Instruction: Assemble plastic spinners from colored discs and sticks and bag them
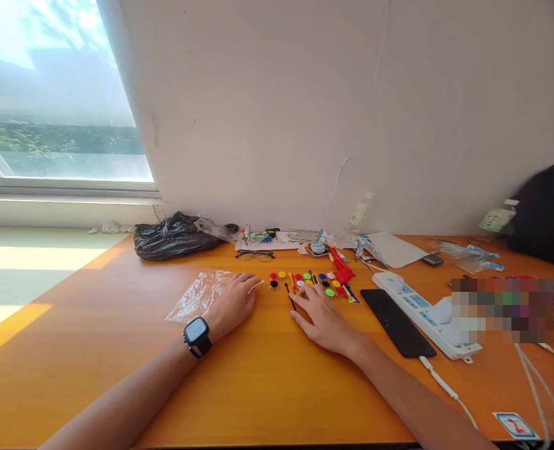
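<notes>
My left hand (235, 301), with a watch on its wrist, rests on the right part of a clear plastic bag (196, 295). Its fingers are closed on the bag's edge, and a corner pokes out past the fingertips. My right hand (321, 315) reaches over small colourful pieces, thumb and fingers apart. Beside its thumb lies a thin black arrow-tipped stick (286, 289). Round discs in red (273, 276), yellow (282, 275) and black (273, 284) lie between the hands. More discs and sticks are partly hidden behind the right fingers. Past them sits a red toy gun (342, 267).
A black phone (396, 322) and white power strip (421, 312) lie right of my right hand. Glasses (255, 255), a black plastic bag (178, 236) and papers (393, 249) are farther back. Bottles (361, 212) stand near the wall. A blurred patch covers the right side.
</notes>
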The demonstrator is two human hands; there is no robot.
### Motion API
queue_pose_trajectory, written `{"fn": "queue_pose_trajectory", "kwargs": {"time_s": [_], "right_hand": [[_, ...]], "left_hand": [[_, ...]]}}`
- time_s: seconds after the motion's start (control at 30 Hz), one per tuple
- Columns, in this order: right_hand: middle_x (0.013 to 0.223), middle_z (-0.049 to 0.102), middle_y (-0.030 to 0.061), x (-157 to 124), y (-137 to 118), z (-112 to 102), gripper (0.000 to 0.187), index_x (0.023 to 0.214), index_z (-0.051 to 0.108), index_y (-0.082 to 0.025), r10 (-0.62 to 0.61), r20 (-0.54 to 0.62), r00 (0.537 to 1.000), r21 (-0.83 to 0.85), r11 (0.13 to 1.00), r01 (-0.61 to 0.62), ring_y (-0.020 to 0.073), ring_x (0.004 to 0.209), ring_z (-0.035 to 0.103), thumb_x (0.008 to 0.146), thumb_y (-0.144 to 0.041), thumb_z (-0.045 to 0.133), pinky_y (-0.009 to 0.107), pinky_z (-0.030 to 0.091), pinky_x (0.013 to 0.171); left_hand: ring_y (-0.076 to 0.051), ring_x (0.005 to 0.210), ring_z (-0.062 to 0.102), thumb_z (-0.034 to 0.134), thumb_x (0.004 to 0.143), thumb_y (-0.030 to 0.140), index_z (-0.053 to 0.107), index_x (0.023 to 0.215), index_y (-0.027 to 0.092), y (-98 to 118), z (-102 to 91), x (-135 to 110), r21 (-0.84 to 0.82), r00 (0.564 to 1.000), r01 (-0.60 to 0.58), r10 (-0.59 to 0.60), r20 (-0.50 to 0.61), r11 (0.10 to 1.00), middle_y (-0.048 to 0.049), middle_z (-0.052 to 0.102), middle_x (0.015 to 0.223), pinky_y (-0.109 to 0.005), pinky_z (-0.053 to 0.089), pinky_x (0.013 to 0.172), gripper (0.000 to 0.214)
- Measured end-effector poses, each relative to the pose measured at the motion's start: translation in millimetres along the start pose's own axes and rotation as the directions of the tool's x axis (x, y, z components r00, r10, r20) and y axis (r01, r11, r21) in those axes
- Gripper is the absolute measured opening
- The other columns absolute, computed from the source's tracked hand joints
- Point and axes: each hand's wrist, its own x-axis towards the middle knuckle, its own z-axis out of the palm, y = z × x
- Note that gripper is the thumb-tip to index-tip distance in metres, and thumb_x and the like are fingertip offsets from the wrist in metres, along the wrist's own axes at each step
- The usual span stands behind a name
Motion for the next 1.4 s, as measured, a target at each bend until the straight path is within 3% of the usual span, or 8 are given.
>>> {"fn": "queue_pose_trajectory", "kwargs": {"time_s": [0.2, 0.37, 0.6, 0.73, 1.07, 1.23, 1.4], "right_hand": [[0.127, 0.059, 0.0134, 0, -3, 0, 0.036, 0.136, 0.066, -0.024, -0.01, 0.004, 1.0, 0.011, 1.0, 0.01, 0.0323, 0.123, 0.049, 0.102, -0.033, 0.057, 0.052, 0.046, 0.11], [0.124, 0.062, 0.0127, 4, -4, 1, 0.034, 0.134, 0.067, -0.023, -0.017, -0.003, 1.0, 0.006, 1.0, 0.017, 0.032, 0.119, 0.05, 0.102, -0.024, 0.055, 0.052, 0.046, 0.11], [0.123, 0.063, 0.0123, 9, -1, 6, 0.036, 0.134, 0.066, -0.022, -0.032, -0.019, 0.999, 0.024, 0.999, 0.032, 0.0315, 0.12, 0.05, 0.102, -0.017, 0.051, 0.053, 0.046, 0.109], [0.123, 0.064, 0.0115, 9, 2, 9, 0.037, 0.135, 0.065, -0.022, -0.046, -0.019, 0.999, 0.035, 0.998, 0.047, 0.0305, 0.12, 0.05, 0.102, -0.015, 0.05, 0.051, 0.046, 0.108], [0.119, 0.065, 0.009, 10, 2, 8, 0.044, 0.134, 0.066, -0.026, -0.053, -0.022, 0.998, 0.062, 0.997, 0.054, 0.0281, 0.118, 0.051, 0.099, -0.007, 0.047, 0.046, 0.047, 0.108], [0.116, 0.065, 0.0087, 9, 1, 4, 0.041, 0.128, 0.069, -0.026, -0.059, -0.028, 0.998, 0.081, 0.995, 0.061, 0.0274, 0.117, 0.051, 0.099, -0.007, 0.048, 0.046, 0.046, 0.109], [0.117, 0.064, 0.0095, 9, 0, 3, 0.04, 0.134, 0.067, -0.026, -0.046, -0.013, 0.999, 0.064, 0.997, 0.046, 0.0281, 0.117, 0.05, 0.1, -0.013, 0.051, 0.048, 0.046, 0.109]], "left_hand": [[-0.024, 0.092, 0.066, 0.044, 0.099, 0.014, 0.063, 0.093, 0.021, -5, 7.0, 1, -0.093, 0.996, 0.086, -0.086, 0.004, 0.992, -0.0093, 0.068, 0.095, -0.04, 0.054, 0.088, 0.021], [-0.025, 0.093, 0.065, 0.051, 0.099, 0.022, 0.055, 0.091, 0.021, -12, 14.2, 3, -0.097, 0.985, 0.172, -0.168, 0.047, 0.98, -0.008, 0.066, 0.097, -0.04, 0.054, 0.085, 0.009], [-0.029, 0.126, 0.06, 0.045, 0.1, 0.013, 0.061, 0.119, 0.019, -15, 20.8, 4, -0.097, 0.999, 0.05, -0.049, 0.009, 0.994, -0.0163, 0.063, 0.132, -0.046, 0.051, 0.107, 0.026], [-0.026, 0.117, 0.065, 0.047, 0.099, 0.011, 0.064, 0.117, 0.021, -14, 20.1, 5, -0.092, 0.999, 0.02, -0.017, 0.033, 0.996, -0.0124, 0.068, 0.12, -0.043, 0.053, 0.104, 0.027], [-0.028, 0.101, 0.066, 0.053, 0.101, 0.019, 0.062, 0.114, 0.018, -12, 18.9, 6, 0.013, 0.994, 0.104, -0.105, 0.029, 0.994, -0.0115, 0.068, 0.108, -0.041, 0.053, 0.092, 0.016], [-0.026, 0.102, 0.065, 0.052, 0.101, 0.015, 0.068, 0.116, 0.023, -12, 16.9, 5, 0.041, 0.996, 0.055, -0.058, 0.068, 0.998, -0.0096, 0.068, 0.109, -0.039, 0.052, 0.09, 0.023], [-0.029, 0.116, 0.058, 0.058, 0.1, 0.022, 0.065, 0.131, 0.026, -11, 18.5, 4, 0.07, 0.999, 0.018, -0.015, -0.044, 0.997, -0.0105, 0.065, 0.128, -0.044, 0.049, 0.102, 0.032]]}}
